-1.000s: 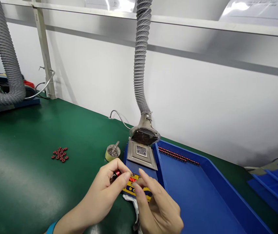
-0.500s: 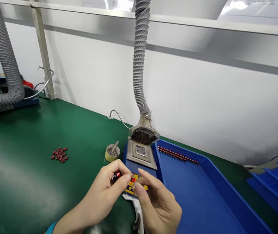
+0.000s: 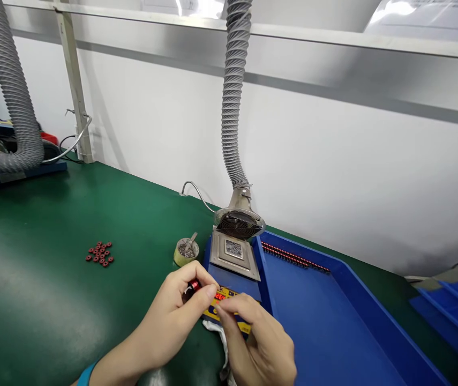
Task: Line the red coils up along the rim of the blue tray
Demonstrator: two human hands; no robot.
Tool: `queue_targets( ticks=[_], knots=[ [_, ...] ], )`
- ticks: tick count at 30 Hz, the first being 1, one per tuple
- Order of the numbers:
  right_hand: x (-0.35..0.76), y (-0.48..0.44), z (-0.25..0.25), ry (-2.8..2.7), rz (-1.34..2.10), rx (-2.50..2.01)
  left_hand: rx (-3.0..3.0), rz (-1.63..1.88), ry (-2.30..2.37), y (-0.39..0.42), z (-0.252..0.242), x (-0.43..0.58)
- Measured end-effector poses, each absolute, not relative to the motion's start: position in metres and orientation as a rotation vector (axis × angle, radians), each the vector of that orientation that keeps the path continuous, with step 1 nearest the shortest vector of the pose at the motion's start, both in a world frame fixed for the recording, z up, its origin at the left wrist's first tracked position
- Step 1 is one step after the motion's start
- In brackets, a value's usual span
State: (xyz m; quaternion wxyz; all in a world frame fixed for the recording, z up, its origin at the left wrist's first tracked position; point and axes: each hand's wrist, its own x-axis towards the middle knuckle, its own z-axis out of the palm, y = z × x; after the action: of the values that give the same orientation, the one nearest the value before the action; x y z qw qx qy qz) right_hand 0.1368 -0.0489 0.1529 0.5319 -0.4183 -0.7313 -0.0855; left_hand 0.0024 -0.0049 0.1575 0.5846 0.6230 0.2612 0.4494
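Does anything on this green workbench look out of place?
The loose red rings on the green mat look odd: they sit in a small heap, while similar red pieces lie in a neat row along the blue tray.

Here's the square steel solder pot (image 3: 233, 249) with a blue plastic tray (image 3: 373, 316) right beside it, and red ring-shaped cores (image 3: 99, 253) away left on the green bench (image 3: 52, 300).

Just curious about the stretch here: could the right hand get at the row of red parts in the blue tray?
Probably yes: the right hand sits beside the blue tray, and nothing stands between it and the row of red parts, though it must leave the yellow panel first.
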Motion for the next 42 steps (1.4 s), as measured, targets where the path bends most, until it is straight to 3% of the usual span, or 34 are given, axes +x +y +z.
queue_targets(
  ticks=[3,5,12,26,30,34,42],
  knots=[
    [0.144,-0.056,0.161,-1.854,0.232,-1.019,1.465,1.024,0.607,-0.004,0.159,0.0],
    [0.148,-0.058,0.162,-1.807,0.312,-0.999,1.47,0.978,0.575,-0.004,0.16,-0.001],
    [0.153,-0.048,0.154,-1.824,-0.191,-1.082,1.545,0.878,0.538,-0.001,0.162,-0.004],
    [0.15,-0.049,0.155,-1.852,-0.079,-1.108,1.806,0.843,0.655,-0.004,0.167,-0.01],
    [0.143,-0.05,0.156,-1.664,0.376,-1.225,1.946,0.88,0.645,-0.006,0.166,-0.008],
    [0.141,-0.049,0.153,-1.346,0.816,-0.864,1.995,0.929,0.602,-0.008,0.165,-0.008],
    [0.145,-0.051,0.151,-1.542,0.211,-0.991,1.961,1.034,0.641,-0.009,0.164,-0.008]
  ],
)
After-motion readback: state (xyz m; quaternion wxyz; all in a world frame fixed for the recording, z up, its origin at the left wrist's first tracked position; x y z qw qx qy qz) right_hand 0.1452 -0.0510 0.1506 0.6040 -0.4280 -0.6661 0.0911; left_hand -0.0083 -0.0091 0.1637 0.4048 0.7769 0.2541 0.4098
